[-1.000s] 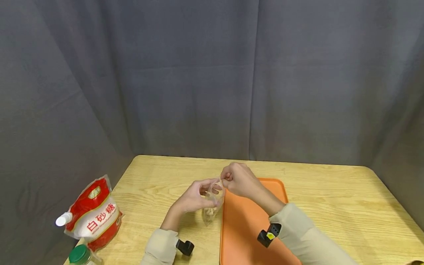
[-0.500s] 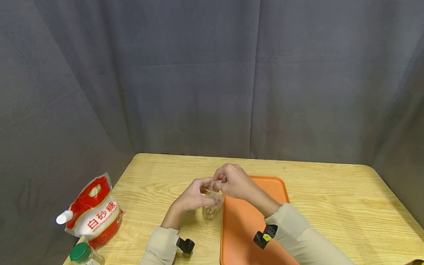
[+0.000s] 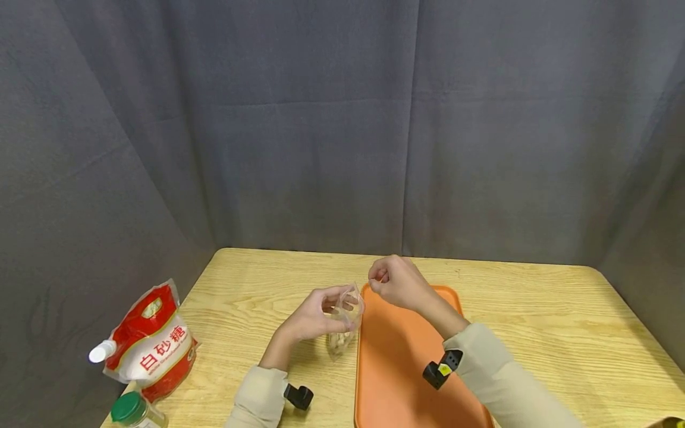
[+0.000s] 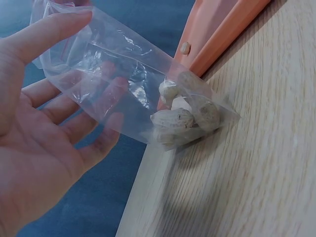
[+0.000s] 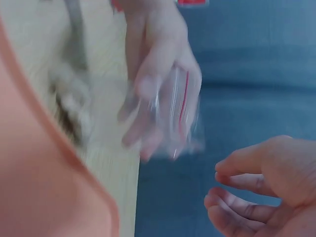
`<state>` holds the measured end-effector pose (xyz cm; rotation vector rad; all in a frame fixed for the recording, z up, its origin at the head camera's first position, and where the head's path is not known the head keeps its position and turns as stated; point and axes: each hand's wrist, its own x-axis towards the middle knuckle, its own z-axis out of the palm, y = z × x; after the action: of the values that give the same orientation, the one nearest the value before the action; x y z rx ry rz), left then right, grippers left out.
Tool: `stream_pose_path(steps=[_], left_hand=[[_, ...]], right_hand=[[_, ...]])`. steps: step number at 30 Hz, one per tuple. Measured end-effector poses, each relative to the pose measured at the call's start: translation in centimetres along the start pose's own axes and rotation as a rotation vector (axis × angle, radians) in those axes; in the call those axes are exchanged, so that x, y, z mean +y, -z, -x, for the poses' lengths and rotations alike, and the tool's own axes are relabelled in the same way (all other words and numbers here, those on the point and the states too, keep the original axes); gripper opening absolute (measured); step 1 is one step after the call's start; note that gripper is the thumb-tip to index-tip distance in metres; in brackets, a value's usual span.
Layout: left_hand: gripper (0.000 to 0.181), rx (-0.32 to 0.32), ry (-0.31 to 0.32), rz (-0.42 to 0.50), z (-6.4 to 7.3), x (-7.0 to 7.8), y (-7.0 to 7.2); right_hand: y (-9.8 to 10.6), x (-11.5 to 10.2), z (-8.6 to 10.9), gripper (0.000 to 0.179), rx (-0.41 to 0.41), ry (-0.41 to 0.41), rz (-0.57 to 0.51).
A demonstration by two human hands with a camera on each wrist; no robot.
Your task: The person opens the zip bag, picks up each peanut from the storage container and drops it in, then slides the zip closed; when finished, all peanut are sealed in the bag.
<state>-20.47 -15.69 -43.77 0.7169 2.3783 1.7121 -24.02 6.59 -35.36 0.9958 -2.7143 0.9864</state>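
Observation:
A clear zip-lock bag (image 4: 133,69) hangs upright with several unshelled peanuts (image 4: 173,118) in its bottom, close over the table. My left hand (image 3: 316,315) holds it near the mouth, thumb on one side and fingers spread along the other. The mouth gapes, and a red zip line shows in the right wrist view. To the right of the bag, above the far end of the orange tray (image 3: 407,356), is my right hand (image 3: 398,282). Its fingers are loosely bent, and the right wrist view shows a gap between thumb and fingers with nothing in it.
A red and white bag of white sugar (image 3: 155,345) with a white spout cap stands at the table's left edge. In front of it is a green-capped jar (image 3: 134,410). A small tan piece (image 4: 185,48) shows at the tray. Grey curtains (image 3: 321,131) surround the table.
My right hand went to the bag's mouth half a second ago, and is now off to the right, apart from it. The mouth has widened again. My left hand stays in place.

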Motion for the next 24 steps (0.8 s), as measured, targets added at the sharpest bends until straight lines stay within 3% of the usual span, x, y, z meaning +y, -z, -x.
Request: stream_pose_path(steps=[5,13,24], left_hand=[[0.075,0.008,0.009,0.009,0.2,-0.2,0.0],[0.075,0.016,0.013,-0.004,0.3,-0.1,0.1],[0.075,0.018,0.031,-0.009,0.1,-0.2,0.4]], right_hand=[[-0.1,2.9,-0.3,0.006,-0.011,-0.073,0.049],[-1.7,7.7,0.2,0.012,-0.113,-0.13,0.188],[-3.6,10.2,0.5,0.016,-0.147,-0.109,0.257]])
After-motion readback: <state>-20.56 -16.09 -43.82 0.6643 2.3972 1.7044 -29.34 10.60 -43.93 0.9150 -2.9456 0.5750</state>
